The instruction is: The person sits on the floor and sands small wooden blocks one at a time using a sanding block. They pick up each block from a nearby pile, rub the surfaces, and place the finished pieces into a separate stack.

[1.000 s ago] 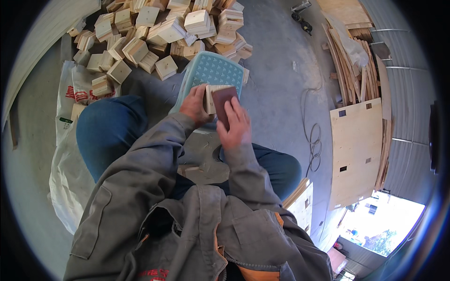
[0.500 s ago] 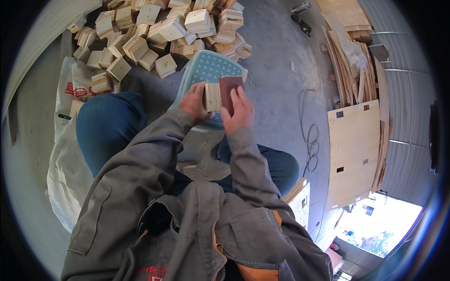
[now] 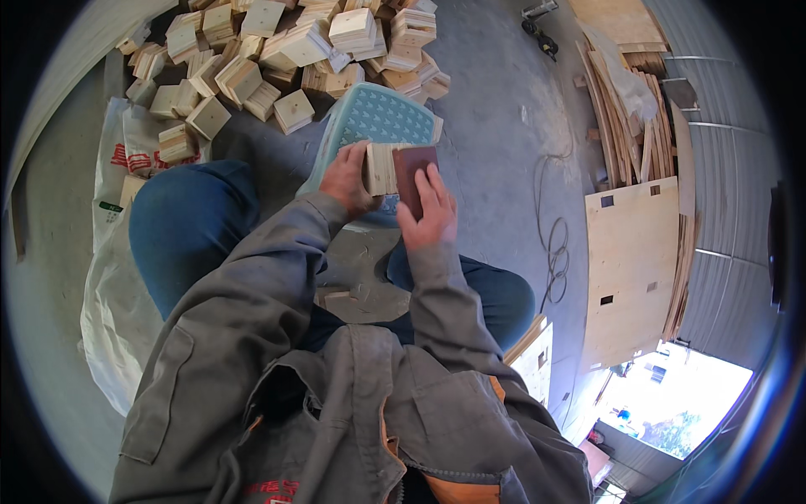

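My left hand [image 3: 350,182] is closed on the left side of a square plywood block [image 3: 381,170], its layered edge facing up. Against the block's right face lies a flat reddish-brown piece that looks like a sanding block [image 3: 414,165]. My right hand [image 3: 434,206] grips that piece, fingers laid over its right side and thumb at its lower left. Both are held above the near part of a teal plastic stool [image 3: 382,113] with a patterned top. The contact face between block and sanding block is hidden.
A heap of plywood blocks [image 3: 302,44] lies beyond the stool. White plastic sacking [image 3: 117,277] is by my left knee. To the right are a cable [image 3: 554,252] on the floor, upright plywood panels [image 3: 631,277], stacked boards [image 3: 613,126] and a dark tool [image 3: 540,34].
The sanding block and my right hand have shifted slightly downward in view along the plywood block's face. My left hand keeps its hold, and the view has tilted a little.
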The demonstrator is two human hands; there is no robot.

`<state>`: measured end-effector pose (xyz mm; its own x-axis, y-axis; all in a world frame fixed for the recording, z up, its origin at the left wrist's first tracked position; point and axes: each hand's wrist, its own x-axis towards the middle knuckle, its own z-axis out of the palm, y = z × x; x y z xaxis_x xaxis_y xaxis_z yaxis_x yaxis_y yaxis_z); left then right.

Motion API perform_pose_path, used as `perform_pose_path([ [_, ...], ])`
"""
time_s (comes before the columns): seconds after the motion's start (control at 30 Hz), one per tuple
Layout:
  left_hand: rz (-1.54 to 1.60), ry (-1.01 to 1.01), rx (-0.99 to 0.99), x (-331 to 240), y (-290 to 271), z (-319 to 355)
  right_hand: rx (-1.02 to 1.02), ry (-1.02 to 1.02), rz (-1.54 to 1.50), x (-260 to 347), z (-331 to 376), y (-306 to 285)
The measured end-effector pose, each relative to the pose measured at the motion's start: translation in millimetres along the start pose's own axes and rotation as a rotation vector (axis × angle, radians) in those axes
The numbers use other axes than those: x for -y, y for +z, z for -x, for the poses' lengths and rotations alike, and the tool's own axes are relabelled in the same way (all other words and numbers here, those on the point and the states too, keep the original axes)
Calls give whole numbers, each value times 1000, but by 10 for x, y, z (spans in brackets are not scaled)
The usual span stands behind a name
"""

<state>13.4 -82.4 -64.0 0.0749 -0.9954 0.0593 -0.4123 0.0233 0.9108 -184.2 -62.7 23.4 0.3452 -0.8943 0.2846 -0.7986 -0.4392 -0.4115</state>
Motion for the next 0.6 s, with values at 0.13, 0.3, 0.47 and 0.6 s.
perform_pose_path([
  [0.13, -5, -9, 25, -74, -23, -32, 31, 107, -4, -70, -744, 112],
  [0.3, -43, -25, 24, -100, -13, -37, 99, 228, -163, -202, -1096, 142],
  [0.47, -44, -21, 42, -112, -79, -20, 92, 400, -529, -251, -565, 18],
  [0.6, -56, 11, 23, -60, -38, -36, 161, 547, -782, -388, 176, -105],
])
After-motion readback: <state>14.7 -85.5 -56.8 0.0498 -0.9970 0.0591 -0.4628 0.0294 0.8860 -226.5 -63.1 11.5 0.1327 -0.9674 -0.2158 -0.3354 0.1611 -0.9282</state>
